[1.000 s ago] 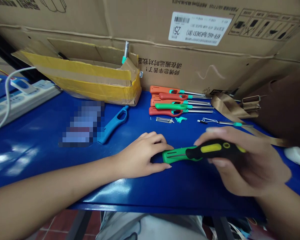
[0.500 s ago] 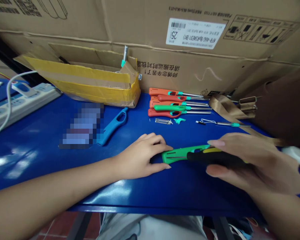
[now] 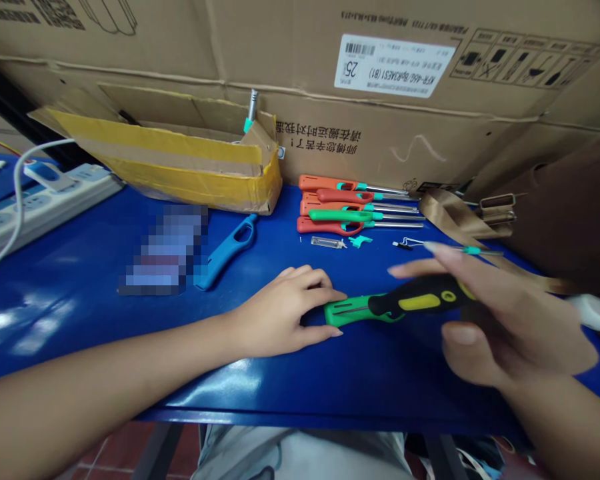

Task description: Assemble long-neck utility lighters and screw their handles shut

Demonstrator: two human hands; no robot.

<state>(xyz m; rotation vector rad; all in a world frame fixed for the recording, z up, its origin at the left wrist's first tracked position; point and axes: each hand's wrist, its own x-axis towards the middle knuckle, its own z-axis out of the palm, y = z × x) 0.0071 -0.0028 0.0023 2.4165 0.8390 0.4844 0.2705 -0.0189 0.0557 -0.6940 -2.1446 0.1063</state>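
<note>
A green lighter casing [image 3: 349, 311] lies on the blue table, its left end pinched between the thumb and fingers of my left hand [image 3: 285, 313]. A black and yellow screwdriver [image 3: 420, 299] is slanted over the casing, its thin shaft reaching toward the casing's left part. My right hand [image 3: 525, 320] holds the screwdriver by the rear of its handle, loosely, with the index finger and thumb standing off it. Whether the tip sits in a hole I cannot tell. Behind lie a clear fuel tank [image 3: 327, 243], a turquoise trigger piece [image 3: 361, 241] and a wired black part [image 3: 404, 245].
Several orange, red and green lighters [image 3: 335, 225] are stacked at the back. A blue lighter casing [image 3: 227, 253] lies beside a blurred phone [image 3: 165, 250]. A yellow-taped cardboard box [image 3: 180, 167], a power strip [image 3: 40, 207] and brown ribbon [image 3: 445, 217] stand around.
My right hand's index finger and thumb have loosened and spread from the screwdriver, and its handle has turned and tilted upward. My left hand and the casing stay put.
</note>
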